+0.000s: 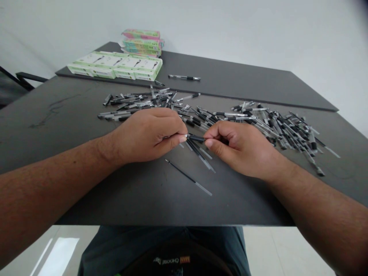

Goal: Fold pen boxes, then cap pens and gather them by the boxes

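My left hand is closed in a pinch around a gel pen, with most of the barrel hidden in the fist. The pen's black grip shows between my two hands, lying nearly level above the table. My right hand pinches the pen's other end between thumb and forefinger. Whether those fingertips hold the tip or a separate small part is hidden. Below the pen, several ink refills fan out on the table. One single refill lies apart, nearer to me, its metal point to the left.
Loose pens and pen parts are heaped behind my left hand. A second heap spreads at the right. Green-white pen boxes and pink-green packets stand at the back left. One pen lies on the raised back panel.
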The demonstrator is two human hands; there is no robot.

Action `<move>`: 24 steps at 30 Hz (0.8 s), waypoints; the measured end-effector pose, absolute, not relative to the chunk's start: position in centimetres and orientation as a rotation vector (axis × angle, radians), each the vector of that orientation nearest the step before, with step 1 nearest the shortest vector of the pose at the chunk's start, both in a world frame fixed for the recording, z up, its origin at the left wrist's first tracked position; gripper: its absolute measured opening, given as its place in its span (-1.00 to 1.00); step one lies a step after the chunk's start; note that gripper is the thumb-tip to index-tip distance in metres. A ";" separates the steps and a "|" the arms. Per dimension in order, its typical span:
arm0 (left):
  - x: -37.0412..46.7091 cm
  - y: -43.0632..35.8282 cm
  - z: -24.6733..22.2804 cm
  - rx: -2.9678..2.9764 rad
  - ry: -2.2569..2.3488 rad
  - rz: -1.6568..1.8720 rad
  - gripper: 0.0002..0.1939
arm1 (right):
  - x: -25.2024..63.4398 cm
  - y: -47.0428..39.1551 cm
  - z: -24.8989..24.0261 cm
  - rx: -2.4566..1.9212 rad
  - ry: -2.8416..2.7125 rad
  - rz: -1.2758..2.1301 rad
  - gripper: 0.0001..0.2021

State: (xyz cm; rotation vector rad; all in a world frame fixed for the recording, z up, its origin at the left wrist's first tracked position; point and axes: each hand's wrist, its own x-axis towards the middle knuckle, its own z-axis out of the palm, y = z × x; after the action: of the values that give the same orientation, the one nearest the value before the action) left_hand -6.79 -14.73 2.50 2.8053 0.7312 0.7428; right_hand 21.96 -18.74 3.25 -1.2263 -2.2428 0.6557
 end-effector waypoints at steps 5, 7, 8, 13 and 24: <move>-6.9 -15.0 2.8 2.840 0.703 0.817 -0.78 | 22.0 -18.6 3.4 -1.276 -2.177 0.843 -0.82; -6.9 -14.9 2.6 2.849 0.718 0.815 -0.77 | 21.9 -18.6 3.3 -1.280 -2.162 0.862 -0.82; -6.9 -14.8 2.5 2.846 0.740 0.806 -0.76 | 21.9 -18.5 3.2 -1.285 -2.160 0.859 -0.83; -6.7 -14.4 2.0 2.712 1.018 0.679 -0.76 | 22.4 -17.7 3.0 -1.318 -2.148 0.740 -0.82; -8.8 -11.7 2.2 2.698 1.143 0.524 -0.83 | 23.4 -17.0 3.1 -1.391 -1.955 0.465 -0.84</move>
State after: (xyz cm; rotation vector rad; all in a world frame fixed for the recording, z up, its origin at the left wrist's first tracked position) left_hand -8.80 -11.69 2.21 2.6984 1.1430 0.5237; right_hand 23.35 -17.01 3.14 -1.3909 -1.9554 0.4652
